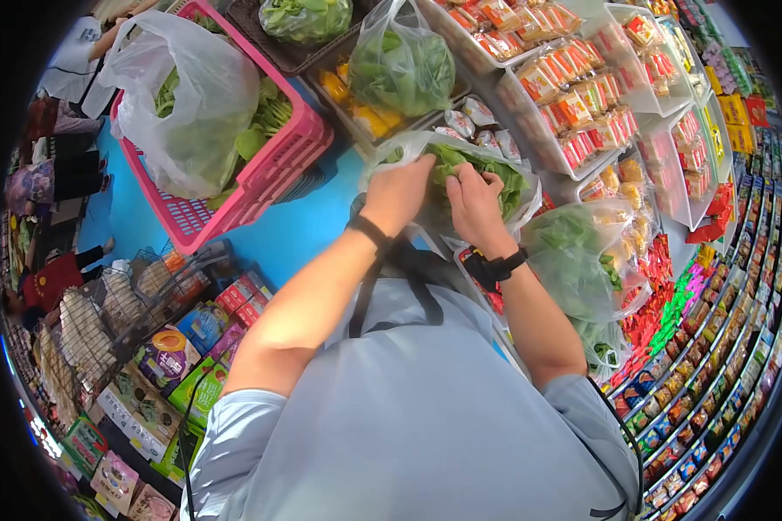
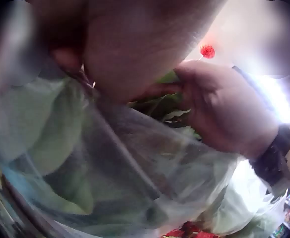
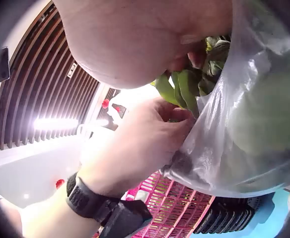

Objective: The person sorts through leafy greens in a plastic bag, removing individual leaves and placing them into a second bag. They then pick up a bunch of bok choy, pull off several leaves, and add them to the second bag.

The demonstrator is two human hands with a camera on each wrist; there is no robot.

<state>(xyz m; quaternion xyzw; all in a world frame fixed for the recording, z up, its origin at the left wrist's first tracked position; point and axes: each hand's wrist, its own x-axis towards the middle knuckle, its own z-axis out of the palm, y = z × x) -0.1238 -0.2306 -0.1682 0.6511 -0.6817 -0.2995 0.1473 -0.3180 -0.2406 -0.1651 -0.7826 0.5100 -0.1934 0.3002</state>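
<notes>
A clear plastic bag (image 1: 387, 154) of leafy greens (image 1: 514, 184) stands open in front of me. My left hand (image 1: 400, 195) is at its near left rim, thumb and fingers pinching the bag edge beside the leaves; in the right wrist view that hand (image 3: 140, 141) shows curled at the bag mouth. Fingers of my right hand (image 1: 478, 208) are bent over the greens and grip leaves inside the mouth. From the left wrist view, the right hand (image 2: 219, 104) reaches in from the right, its fingertips hidden among leaves. Green leaves press against the clear bag wall (image 2: 130, 153).
A pink basket (image 1: 274, 156) with bagged greens stands on the blue surface (image 1: 321, 208) at left. Another bag of greens (image 1: 408, 69) sits behind, and one (image 1: 573, 252) lies right of my right wrist. Bins of packaged snacks (image 1: 573, 104) line the back right; boxed goods (image 1: 161, 356) are lower left.
</notes>
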